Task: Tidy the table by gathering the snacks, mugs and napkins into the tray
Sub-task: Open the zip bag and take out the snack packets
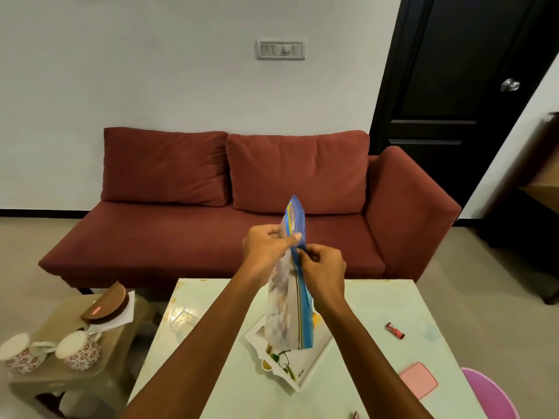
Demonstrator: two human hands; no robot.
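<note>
I hold a tall blue and silvery snack bag [289, 309] upright above the white tray [305, 378] on the pale table [378, 352]. My left hand [266, 246] pinches the bag near its top from the left. My right hand [322, 267] grips its blue edge from the right. A small red wrapped snack [395, 330] lies on the table to the right, and another red one [356, 415] shows at the bottom edge. Two floral mugs [79, 349] [18, 353] stand upside down on a low stool at the left, with a white napkin [128, 313] behind them.
A clear glass container [181, 322] sits at the table's left. A pink flat object [419, 380] lies at the right, beside a pink chair [490, 397]. A brown wedge-shaped holder [106, 303] rests on the stool [69, 376]. A red sofa [242, 207] stands behind the table.
</note>
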